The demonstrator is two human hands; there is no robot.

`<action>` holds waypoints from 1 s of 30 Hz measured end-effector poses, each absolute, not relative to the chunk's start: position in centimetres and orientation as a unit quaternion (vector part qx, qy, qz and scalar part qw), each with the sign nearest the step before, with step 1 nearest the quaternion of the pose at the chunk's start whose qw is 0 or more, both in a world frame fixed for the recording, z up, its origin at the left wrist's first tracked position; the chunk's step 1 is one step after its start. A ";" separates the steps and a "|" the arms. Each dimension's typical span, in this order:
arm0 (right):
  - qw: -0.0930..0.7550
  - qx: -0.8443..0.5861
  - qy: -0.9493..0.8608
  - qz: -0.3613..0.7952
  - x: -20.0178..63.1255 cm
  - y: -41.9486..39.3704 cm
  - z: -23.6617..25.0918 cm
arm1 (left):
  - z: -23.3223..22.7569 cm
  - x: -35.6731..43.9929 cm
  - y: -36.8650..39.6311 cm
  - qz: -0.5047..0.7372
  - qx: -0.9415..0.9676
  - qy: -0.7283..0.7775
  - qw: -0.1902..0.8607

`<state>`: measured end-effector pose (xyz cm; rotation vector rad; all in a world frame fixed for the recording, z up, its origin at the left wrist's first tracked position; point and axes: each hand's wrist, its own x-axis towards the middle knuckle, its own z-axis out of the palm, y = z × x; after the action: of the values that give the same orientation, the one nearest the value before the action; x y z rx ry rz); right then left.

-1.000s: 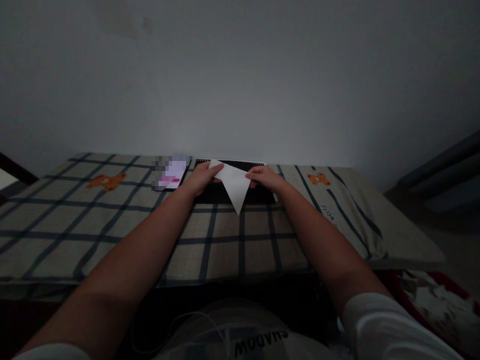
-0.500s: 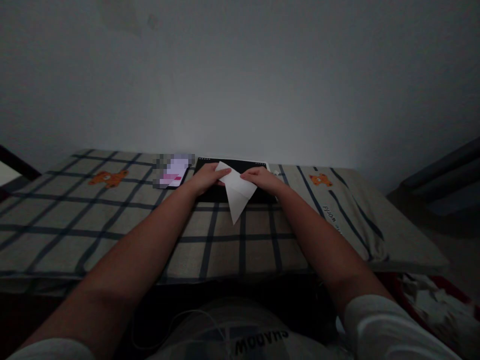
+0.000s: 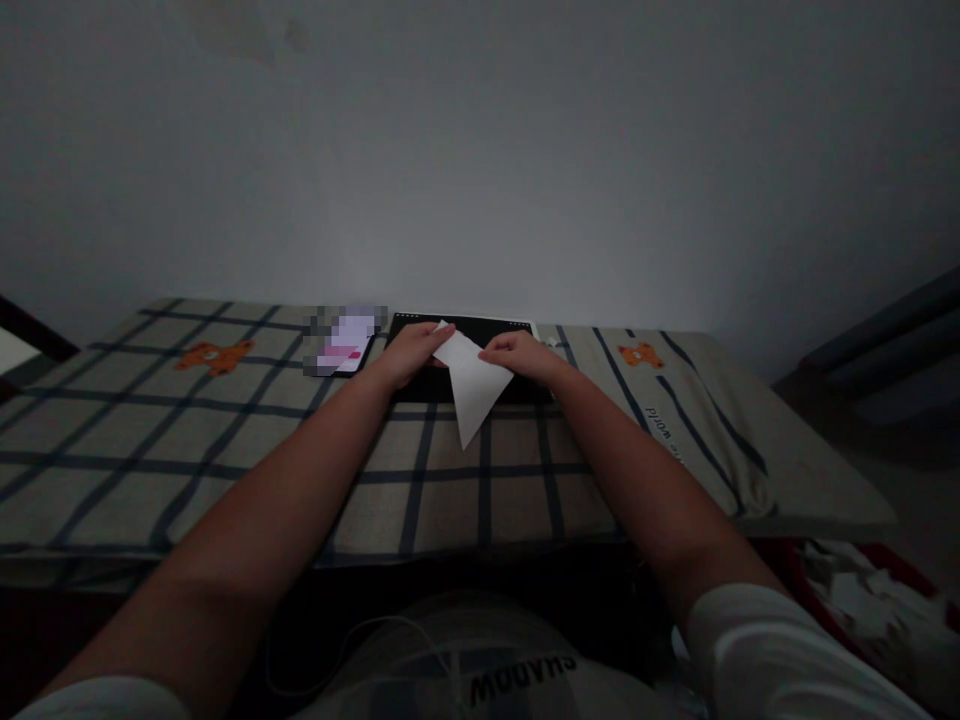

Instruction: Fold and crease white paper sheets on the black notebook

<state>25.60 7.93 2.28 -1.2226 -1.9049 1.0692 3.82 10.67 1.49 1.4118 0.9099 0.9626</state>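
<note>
Fold step in hand: my left hand (image 3: 411,350) and right hand (image 3: 517,355) pinch white paper triangle (image 3: 472,378) over black pad (image 3: 420,384). Next needs corner alignment, firm crease.

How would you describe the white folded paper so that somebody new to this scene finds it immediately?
Start at the checked cloth covering the table, then go to its far edge, where a black pad lies by the wall. The white paper is over that pad, held between the left hand and right hand. It alone is plain white, a triangle pointing toward the person.
</note>
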 end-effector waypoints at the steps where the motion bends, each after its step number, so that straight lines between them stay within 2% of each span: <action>1: 0.312 -0.461 -0.725 0.405 25.6 7.9 2.3 | 1.4 3.8 10.7 0.412 0.598 0.387 0.568; 6: 0.323 -0.448 -0.731 0.401 25.4 8.1 2.0 | 1.4 3.9 10.8 0.430 0.584 0.385 0.571; 11: 0.317 -0.450 -0.739 0.389 25.5 8.2 1.9 | 1.4 3.8 10.9 0.471 0.588 0.413 0.512; 15: 0.318 -0.443 -0.738 0.398 25.5 8.1 1.8 | 1.5 3.7 11.1 0.491 0.577 0.411 0.507; 22: 0.323 -0.454 -0.728 0.399 25.6 8.0 1.8 | 2.1 3.7 10.5 0.432 0.573 0.408 0.564; 30: 0.306 -0.436 -0.713 0.456 25.7 8.0 2.0 | 2.3 3.8 10.4 0.435 0.597 0.398 0.544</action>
<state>25.68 7.97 2.00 -1.1530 -1.8857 1.2077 3.80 10.37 2.25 1.4175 0.9454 1.0322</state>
